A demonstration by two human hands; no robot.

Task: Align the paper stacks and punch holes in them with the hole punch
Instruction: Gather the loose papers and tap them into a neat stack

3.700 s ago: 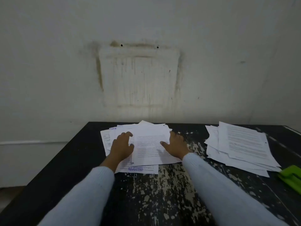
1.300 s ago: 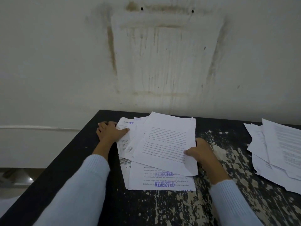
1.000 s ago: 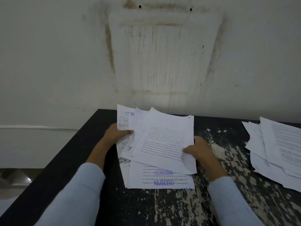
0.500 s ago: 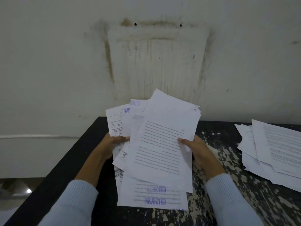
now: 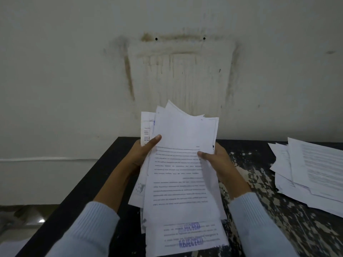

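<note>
Both hands pinch an uneven stack [image 5: 182, 175] of sheets between them, raised above the bench [image 5: 259, 191]: the left hand [image 5: 142, 154] grips its left edge, the right hand [image 5: 216, 160] its right edge. A second stack [image 5: 313, 171] lies on the bench, well apart to the right.

left hand [image 5: 143, 153], right hand [image 5: 217, 160], both hands gripping

1. Both hands hold a loose stack [image 5: 182, 175] of printed sheets above the black table [image 5: 104, 175], sheets fanned unevenly.
2. Left hand [image 5: 142, 154] grips its 9 o'clock edge, thumb on top.
3. Right hand [image 5: 216, 160] grips the 3 o'clock edge.
4. A blue "REJECTED" stamp [image 5: 191, 242] shows at 6 o'clock.
5. A second pile [image 5: 311, 171] lies at 3 o'clock, well apart.
6. A stained wall [image 5: 180, 71] stands at 12 o'clock.
</note>
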